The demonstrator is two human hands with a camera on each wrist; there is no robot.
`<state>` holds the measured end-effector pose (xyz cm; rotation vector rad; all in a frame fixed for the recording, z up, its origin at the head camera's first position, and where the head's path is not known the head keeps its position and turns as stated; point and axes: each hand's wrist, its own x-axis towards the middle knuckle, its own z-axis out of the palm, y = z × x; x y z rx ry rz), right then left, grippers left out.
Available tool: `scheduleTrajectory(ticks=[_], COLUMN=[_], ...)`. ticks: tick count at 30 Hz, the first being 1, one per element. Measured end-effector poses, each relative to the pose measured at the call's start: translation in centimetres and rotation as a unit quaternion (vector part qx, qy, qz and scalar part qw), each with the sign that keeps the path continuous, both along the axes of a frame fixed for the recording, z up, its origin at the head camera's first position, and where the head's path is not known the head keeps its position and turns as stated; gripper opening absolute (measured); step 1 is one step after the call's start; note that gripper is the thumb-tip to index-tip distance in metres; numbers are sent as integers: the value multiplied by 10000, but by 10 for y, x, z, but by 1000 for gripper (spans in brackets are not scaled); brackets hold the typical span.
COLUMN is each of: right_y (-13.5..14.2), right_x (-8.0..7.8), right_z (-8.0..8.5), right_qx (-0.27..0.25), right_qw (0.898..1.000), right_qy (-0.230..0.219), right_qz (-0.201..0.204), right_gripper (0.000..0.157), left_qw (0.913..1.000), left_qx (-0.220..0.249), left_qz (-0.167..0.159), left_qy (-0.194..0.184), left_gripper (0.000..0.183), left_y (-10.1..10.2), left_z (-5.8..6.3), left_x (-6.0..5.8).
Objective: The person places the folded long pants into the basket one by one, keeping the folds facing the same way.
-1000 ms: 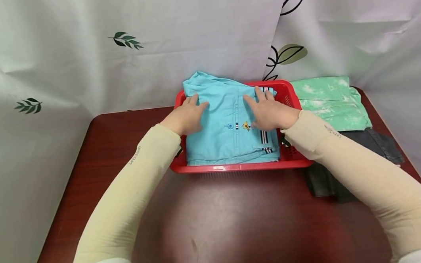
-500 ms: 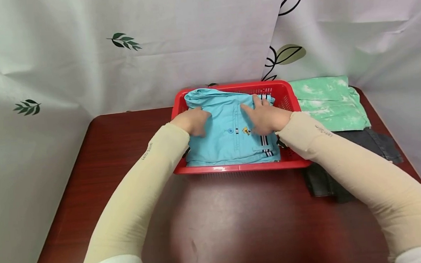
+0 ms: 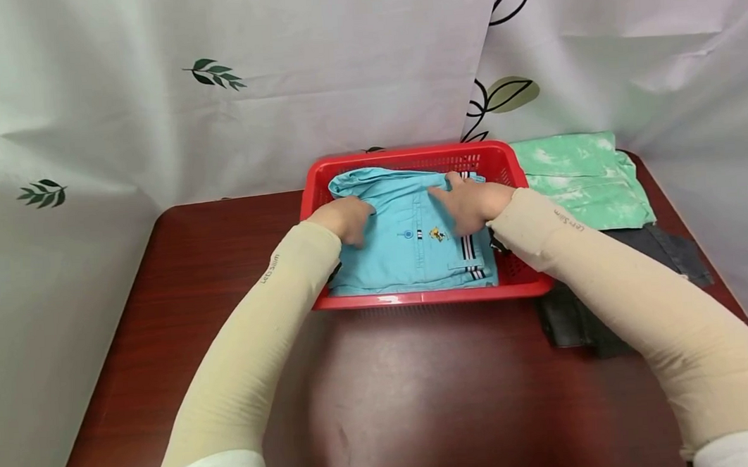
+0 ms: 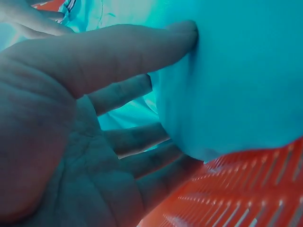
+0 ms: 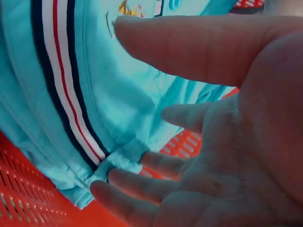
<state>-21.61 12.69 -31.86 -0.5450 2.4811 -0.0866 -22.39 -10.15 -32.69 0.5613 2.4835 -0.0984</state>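
Note:
Folded light blue pants [image 3: 391,261], with a button, a small yellow embroidery and striped trim, lie in a red plastic basket [image 3: 415,298]. On their left edge is my left hand [image 3: 348,219]; in the left wrist view its extended thumb touches the cloth while the fingertips pass behind it, hidden. My right hand [image 3: 470,204] is at the right part of the pants, beside the striped trim. Its thumb and fingers are spread, and in the right wrist view the fingertips [image 5: 118,177] touch the edge of the cloth.
Right of the basket lies a folded green-and-white garment [image 3: 583,180], with a dark grey garment [image 3: 654,250] in front of it. The dark red table [image 3: 223,269] meets white curtains [image 3: 341,87] with leaf prints behind and at both sides.
The raised back part of the pants has come down inside the basket's back rim. My left hand has shifted slightly right and down, and my right hand a little downward.

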Motion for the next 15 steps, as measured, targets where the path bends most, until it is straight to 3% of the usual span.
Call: scheduleTrajectory(ticks=[9, 15], right_y=[10, 20], right_x=[-2, -2], right_z=[-2, -1], right_qx=[-232, -774], right_qw=[9995, 9970], right_qy=[-151, 42], right_qz=[128, 27], right_gripper=[97, 91], left_qw=[10000, 10000], left_qx=[-51, -2], left_qz=[-1, 90], left_qy=[3, -31], left_gripper=[73, 71], left_y=[2, 0], left_z=[0, 2], left_x=[4, 4])
